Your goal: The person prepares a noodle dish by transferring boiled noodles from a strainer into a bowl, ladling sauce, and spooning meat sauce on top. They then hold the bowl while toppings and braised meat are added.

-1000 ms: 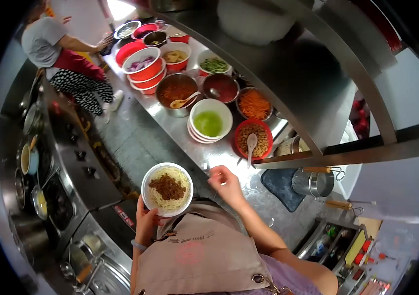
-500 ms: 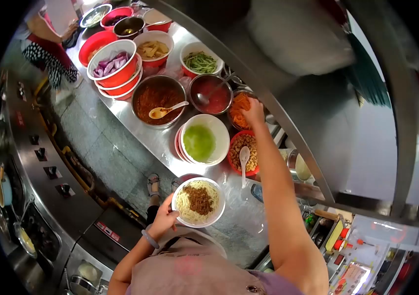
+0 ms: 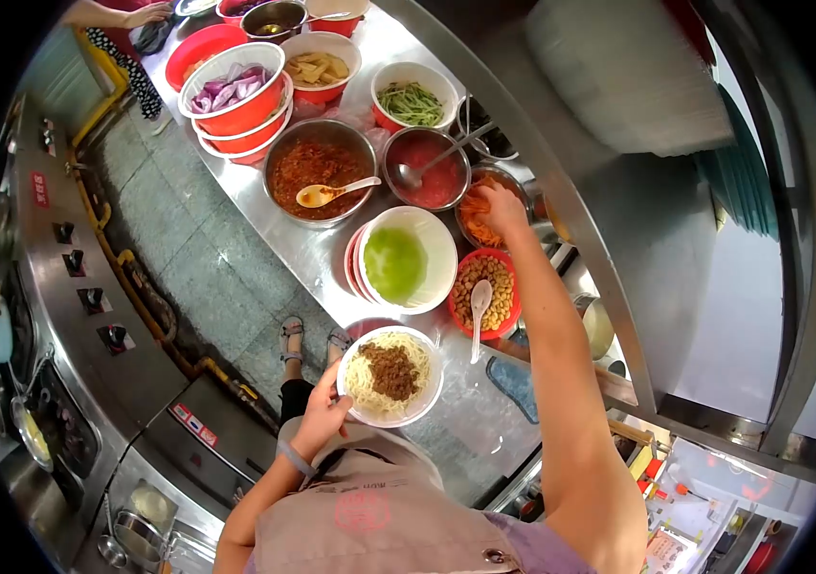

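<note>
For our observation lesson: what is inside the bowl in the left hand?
The white bowl holds pale noodles under a brown, crumbly topping; its covered bottom cannot be seen.

A round white bowl [image 3: 435, 393] sits face up in the left hand [image 3: 324, 413], holding pale noodles [image 3: 361, 385] topped with a brown, crumbly mound [image 3: 391, 371]. On the worktop [image 3: 460, 419], orange shreds [image 3: 474, 214] fill part of a round metal bowl [image 3: 511, 182], the right hand's [image 3: 503, 208] fingers among them.

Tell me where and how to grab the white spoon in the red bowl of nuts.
The spoon is probably best pinched by its handle's free end, from the wearer's side: the handle juts over the red bowl's rim that way, while its head rests on the nuts.
</note>
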{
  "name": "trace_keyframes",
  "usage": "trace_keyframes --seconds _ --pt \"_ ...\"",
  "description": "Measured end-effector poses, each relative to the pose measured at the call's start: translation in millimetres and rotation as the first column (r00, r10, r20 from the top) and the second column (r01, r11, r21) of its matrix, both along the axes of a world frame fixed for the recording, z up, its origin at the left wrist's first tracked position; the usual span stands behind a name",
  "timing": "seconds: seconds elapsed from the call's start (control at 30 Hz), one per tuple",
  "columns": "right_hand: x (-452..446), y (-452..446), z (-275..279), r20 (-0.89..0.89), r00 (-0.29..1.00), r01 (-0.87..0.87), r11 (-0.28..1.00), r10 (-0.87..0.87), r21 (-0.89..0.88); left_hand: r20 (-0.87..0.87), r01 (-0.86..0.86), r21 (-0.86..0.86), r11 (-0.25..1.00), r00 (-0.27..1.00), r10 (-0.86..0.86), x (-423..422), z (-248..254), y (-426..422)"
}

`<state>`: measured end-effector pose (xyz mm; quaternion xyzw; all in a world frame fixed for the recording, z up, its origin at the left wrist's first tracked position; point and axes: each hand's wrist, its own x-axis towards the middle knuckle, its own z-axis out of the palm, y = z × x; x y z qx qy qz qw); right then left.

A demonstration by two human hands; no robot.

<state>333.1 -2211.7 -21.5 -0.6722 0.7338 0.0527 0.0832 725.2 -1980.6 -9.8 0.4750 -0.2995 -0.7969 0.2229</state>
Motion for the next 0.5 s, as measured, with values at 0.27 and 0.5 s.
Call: trace_keyframes --seconds 0.27,0.5 --pt "-8.3 4.9 0.3 0.159 0.987 -0.017 0.997 0.030 -0.079 -0.002 -0.019 -0.015 1.000 1.000 0.019 -6.0 1.7 1.7" --pt "-43.5 0.3 -24.8 0.312 0.943 0.176 0.966 -0.111 -0.190 -0.013 -0.018 -0.023 1.000 1.000 0.017 -9.9 -5.7 3.7"
